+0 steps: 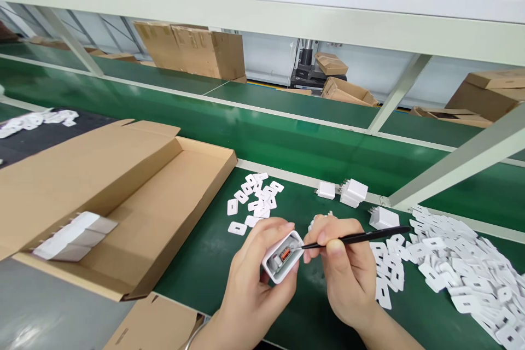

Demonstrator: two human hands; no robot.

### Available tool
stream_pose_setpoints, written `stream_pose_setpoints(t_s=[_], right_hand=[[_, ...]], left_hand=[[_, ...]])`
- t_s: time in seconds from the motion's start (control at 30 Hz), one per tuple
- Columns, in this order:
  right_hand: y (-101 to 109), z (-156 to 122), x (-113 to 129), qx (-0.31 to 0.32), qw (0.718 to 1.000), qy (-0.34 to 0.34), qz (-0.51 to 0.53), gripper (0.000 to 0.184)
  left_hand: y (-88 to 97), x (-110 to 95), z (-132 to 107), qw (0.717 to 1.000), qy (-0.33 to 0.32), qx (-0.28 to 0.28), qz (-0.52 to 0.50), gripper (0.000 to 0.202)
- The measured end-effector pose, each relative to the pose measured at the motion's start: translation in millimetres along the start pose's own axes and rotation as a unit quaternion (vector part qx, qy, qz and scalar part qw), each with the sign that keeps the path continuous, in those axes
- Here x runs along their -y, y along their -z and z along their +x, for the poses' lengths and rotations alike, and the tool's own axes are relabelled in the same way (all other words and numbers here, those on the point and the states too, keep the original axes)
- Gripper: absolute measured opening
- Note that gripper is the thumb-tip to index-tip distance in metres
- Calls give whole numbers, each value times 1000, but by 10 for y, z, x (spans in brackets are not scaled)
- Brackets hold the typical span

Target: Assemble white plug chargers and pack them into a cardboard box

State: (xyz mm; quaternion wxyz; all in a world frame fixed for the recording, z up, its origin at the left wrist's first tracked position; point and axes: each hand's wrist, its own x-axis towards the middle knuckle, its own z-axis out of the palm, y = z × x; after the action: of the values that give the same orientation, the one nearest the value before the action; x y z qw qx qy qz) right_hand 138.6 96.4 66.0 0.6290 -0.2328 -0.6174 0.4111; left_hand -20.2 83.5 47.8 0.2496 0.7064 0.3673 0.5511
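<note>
My left hand [260, 279] is closed round a white charger housing [274, 274], its open end turned toward me. Inside it an orange USB port [286, 254] and other small parts show. Between the thumb and fingers of my right hand [346, 268] is a pair of slim black tweezers [361, 237]. Their tip reaches into the mouth of the housing, beside the orange port. Whether the tip grips anything is too small to tell. Behind my hands lie loose white end plates [258, 197] with slots. A small pale piece [315, 222] is partly hidden behind my right hand.
An open cardboard box [192, 175] at left holds a row of white chargers [76, 235]. More chargers [353, 192] stand at the back of the green table [197, 279]. A large pile of white plates [471, 268] covers the right side. A metal post [459, 158] rises behind it.
</note>
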Motion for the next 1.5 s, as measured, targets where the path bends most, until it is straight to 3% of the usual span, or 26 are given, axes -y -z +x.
stream_pose_setpoints(t_s=[0.4,0.9,1.0,1.07,1.17,1.23,1.3,1.37,1.5], right_hand=[[6,11,21,8,1000,-29,2,18],[31,-4,-43,21,997,3,-68,16],[53,77,78,-14,998,4,-54,17],[143,139,234,-88,995,25,-51,18],[433,121,446,-199,970,48,-132,16],[688,-4,467,-190,947,-1,-260,16],[936,-189,352,-114,903,-99,-401,19],[1141,-378,132,-29,858,-149,-491,21],[1385,-604,-318,96,798,-107,-585,27]], left_hand=[[9,-38,23,998,-33,-15,51,46],[-21,15,14,999,-5,-14,32,44],[-14,42,-8,1000,23,-1,10,43],[8,73,-45,999,48,13,-5,43],[50,149,-140,993,115,23,-29,39],[66,210,-228,983,175,13,-45,33],[64,266,-325,971,229,-2,-67,29],[47,304,-415,957,274,4,-93,28],[5,321,-537,939,304,64,-146,35]])
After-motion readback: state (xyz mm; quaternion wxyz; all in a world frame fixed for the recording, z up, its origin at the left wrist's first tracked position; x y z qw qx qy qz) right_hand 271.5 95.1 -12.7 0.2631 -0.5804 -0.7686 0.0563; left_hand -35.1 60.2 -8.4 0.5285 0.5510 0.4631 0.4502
